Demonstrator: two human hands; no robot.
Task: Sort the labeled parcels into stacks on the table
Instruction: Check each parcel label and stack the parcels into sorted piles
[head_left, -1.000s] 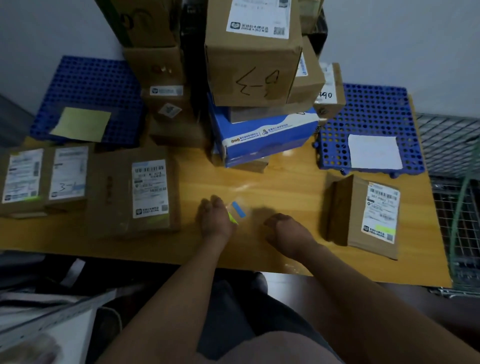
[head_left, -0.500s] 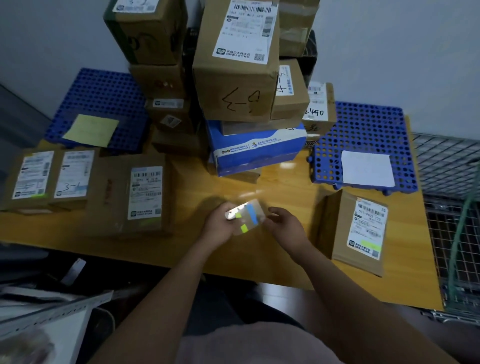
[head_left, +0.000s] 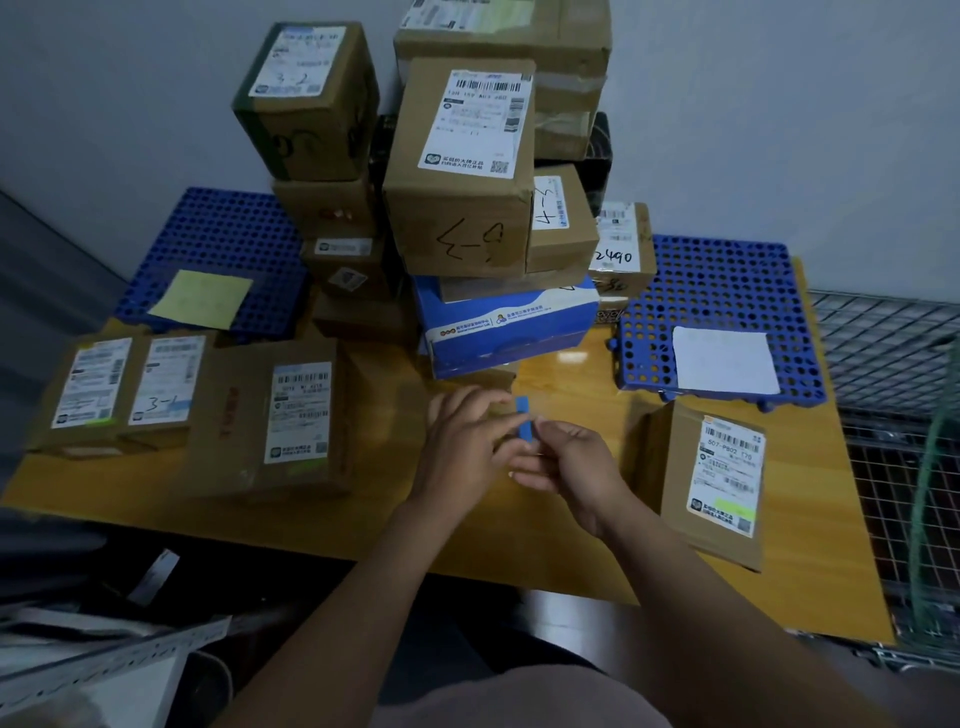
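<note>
My left hand (head_left: 462, 441) and my right hand (head_left: 571, 467) meet above the middle of the wooden table (head_left: 571, 561). Between their fingertips they pinch a small clear sheet with a blue strip (head_left: 523, 422). Three labeled cardboard parcels lie flat at the left: one at the edge (head_left: 88, 389), one marked "3-1" (head_left: 166, 384) and a larger one (head_left: 280, 415). Another labeled parcel (head_left: 717, 478) lies to the right of my right hand. Behind my hands rises a pile of parcels, with a box marked "4-9" (head_left: 462, 171) on a blue carton (head_left: 509, 327).
A blue perforated pallet (head_left: 218, 244) with a yellow note (head_left: 200, 299) sits back left. Another blue pallet (head_left: 727, 291) with a white note (head_left: 724, 358) sits back right. A wire cage (head_left: 893, 395) borders the table's right edge. A grey wall stands behind the pile.
My hands picked the small sheet up off the table and brought it between them; now only its blue strip shows. My view has tilted up toward the pile.
</note>
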